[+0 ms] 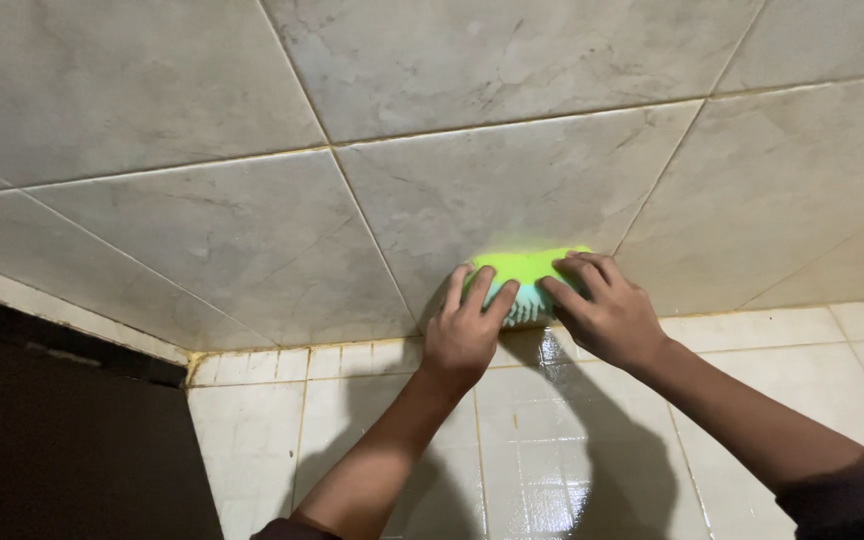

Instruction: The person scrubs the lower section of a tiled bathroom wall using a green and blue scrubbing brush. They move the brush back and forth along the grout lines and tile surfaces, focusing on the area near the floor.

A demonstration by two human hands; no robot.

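Where grey wall tiles (pixel 252 230) meet floor, both hands clamped around green scrubbing brush (pixel 524 280).

I log dim, warm light from behind me. My arms cast two dark shadows on the wet, glossy small white wall tiles (pixel 552 470), which glare. Left edge black; focus acceptable.

grey marbled wall tiles (pixel 252 230), glossy white tiles (pixel 552 450), dark opening (pixel 52 450)
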